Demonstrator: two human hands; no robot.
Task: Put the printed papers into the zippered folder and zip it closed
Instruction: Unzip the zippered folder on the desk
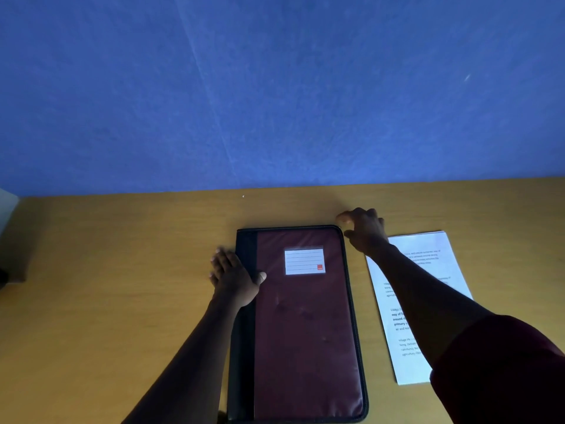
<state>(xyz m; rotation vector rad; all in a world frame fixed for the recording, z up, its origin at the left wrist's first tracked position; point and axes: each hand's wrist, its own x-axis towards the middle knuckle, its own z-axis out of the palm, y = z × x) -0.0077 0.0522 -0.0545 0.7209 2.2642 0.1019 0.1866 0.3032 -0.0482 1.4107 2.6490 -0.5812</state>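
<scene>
A maroon zippered folder (pixel 302 325) with a black spine and a white label lies closed on the wooden table (pixel 122 270). My left hand (pixel 234 273) rests flat on its spine edge, thumb on the cover. My right hand (pixel 363 229) is at the folder's far right corner with thumb and fingers pinched; the zipper pull itself is hidden. Printed papers (pixel 428 270) lie in a stack to the right of the folder, partly under my right forearm.
A blue wall (pixel 275 87) rises right behind the table's far edge. A pale object (pixel 7 209) stands at the far left edge of the view. Bare wood shows to the left of the folder.
</scene>
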